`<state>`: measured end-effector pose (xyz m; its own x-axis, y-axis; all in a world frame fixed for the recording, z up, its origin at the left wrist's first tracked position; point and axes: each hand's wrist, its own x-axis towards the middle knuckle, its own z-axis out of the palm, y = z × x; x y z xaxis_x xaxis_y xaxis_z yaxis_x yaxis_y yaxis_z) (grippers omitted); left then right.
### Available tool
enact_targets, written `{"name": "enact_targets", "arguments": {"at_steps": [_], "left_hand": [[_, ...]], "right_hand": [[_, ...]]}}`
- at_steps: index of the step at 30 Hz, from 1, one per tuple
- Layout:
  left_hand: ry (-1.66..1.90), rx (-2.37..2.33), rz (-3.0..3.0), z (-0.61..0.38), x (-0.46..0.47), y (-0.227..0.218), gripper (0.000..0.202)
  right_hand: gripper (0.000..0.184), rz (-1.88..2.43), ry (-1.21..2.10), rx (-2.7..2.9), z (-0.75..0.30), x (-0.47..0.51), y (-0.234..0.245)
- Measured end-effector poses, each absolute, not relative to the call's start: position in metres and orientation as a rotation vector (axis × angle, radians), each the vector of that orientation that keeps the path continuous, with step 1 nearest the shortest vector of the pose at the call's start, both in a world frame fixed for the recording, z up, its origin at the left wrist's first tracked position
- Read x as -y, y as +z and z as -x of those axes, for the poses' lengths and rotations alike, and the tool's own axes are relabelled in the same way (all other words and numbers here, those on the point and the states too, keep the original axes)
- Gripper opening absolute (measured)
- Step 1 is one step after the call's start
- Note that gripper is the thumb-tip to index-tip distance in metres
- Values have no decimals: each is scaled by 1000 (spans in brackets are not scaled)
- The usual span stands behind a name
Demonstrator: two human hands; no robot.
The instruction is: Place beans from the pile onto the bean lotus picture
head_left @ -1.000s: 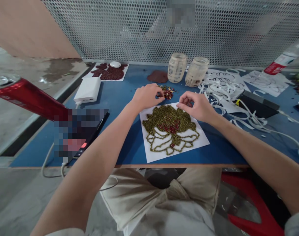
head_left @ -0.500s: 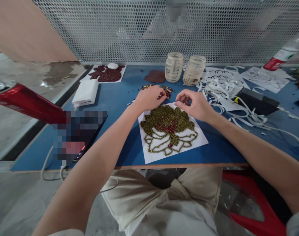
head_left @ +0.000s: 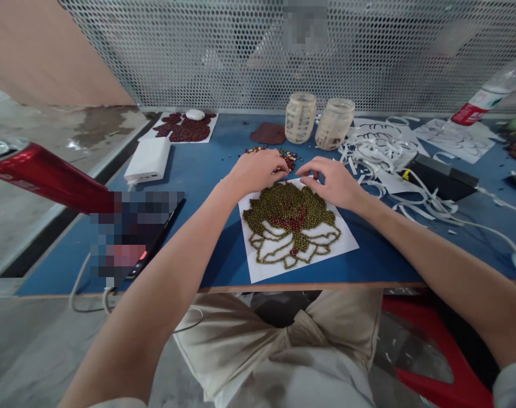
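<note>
As my right hand, pinched a moment ago, is spreading open onto the far edge of the green-and-red bean lotus picture on the blue table, my left hand is curling beside it; I cannot tell its grip.

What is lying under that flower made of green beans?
A white paper sheet, its bare margins showing around the bean flower, lying on the blue table. The beans cover much of the sheet, and the left hand and right hand hide its far edge.
</note>
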<state>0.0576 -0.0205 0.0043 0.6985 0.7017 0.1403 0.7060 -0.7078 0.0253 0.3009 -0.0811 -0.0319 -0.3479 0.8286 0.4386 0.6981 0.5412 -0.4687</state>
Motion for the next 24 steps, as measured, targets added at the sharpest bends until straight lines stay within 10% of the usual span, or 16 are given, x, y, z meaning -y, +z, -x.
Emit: {"name": "enact_targets", "arguments": {"at_steps": [14, 24], "left_hand": [[-60, 1121, 2841, -63, 25, 9, 28], [-762, 1108, 3223, -67, 20, 1, 18]], "right_hand": [[18, 1253, 310, 2138, -298, 84, -31], [23, 1160, 251, 2024, -299, 83, -30]]}}
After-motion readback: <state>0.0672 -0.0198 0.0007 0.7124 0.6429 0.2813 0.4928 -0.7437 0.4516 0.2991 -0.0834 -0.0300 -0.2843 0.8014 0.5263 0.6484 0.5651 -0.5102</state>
